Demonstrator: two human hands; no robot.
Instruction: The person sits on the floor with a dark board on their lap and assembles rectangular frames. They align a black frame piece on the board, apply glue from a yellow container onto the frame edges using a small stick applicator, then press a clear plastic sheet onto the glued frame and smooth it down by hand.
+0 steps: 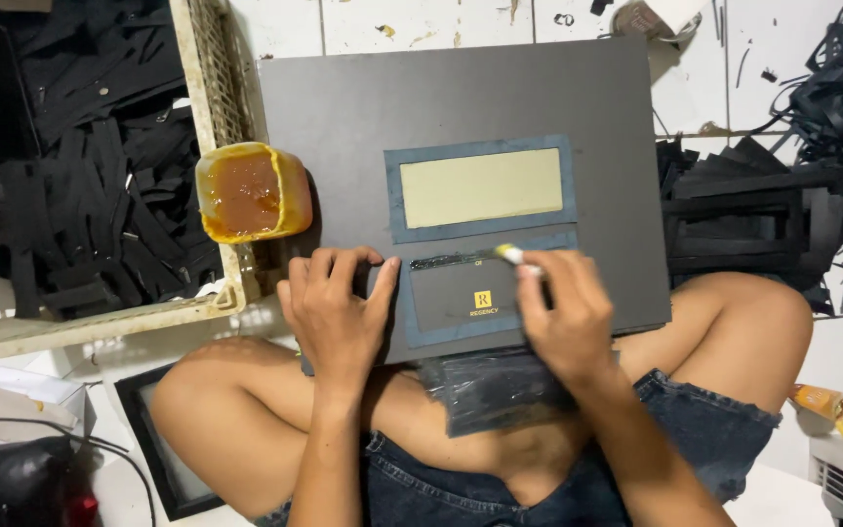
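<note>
Grey board: a large dark grey board (363,107) rests across the person's crossed legs, filling the middle of the frame.
Frames: two blue-edged rectangles lie on it, the upper frame (481,187) with a pale cream panel, the lower frame (461,298) dark with a small gold mark.
Left hand: the left hand (336,310) presses flat on the lower frame's left edge, fingers spread, grip holding nothing.
Right hand: the right hand (563,317) has its grip closed on a small brush (513,256), tip touching the lower frame's top strip, where a wet dark streak shows.
Glue tub: an amber tub (251,192) sits at the board's left edge.
Crate: a cream crate (209,88) of black strips, upper left.
</note>
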